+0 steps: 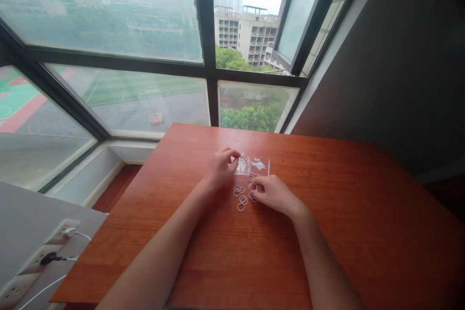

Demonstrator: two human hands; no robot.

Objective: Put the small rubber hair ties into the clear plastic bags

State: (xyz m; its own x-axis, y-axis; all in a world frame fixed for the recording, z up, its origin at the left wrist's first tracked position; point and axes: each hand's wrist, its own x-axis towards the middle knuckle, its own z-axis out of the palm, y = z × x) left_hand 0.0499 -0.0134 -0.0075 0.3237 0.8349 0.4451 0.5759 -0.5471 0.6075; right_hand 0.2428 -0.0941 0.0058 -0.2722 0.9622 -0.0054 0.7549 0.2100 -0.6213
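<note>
A small clear plastic box [260, 166] with white marks lies open on the table, its two square halves side by side. My left hand [222, 167] is at the box's left half, thumb and forefinger pinched over its edge; what they hold is too small to make out. Several thin whitish rings [241, 207] lie loose in front of the box, some overlapping. Among the rings on the right, my right hand [273, 193] is closed, its fingertips down on a ring [253, 197] that they partly hide. Another ring [250, 178] lies just below the box.
The reddish-brown wooden table [218, 261] reaches to a large window with a dark frame [212, 70]. One window pane [300, 19] stands open at the upper right. On the left wall, a socket strip [43, 254] has plugs and cables beside the table's edge.
</note>
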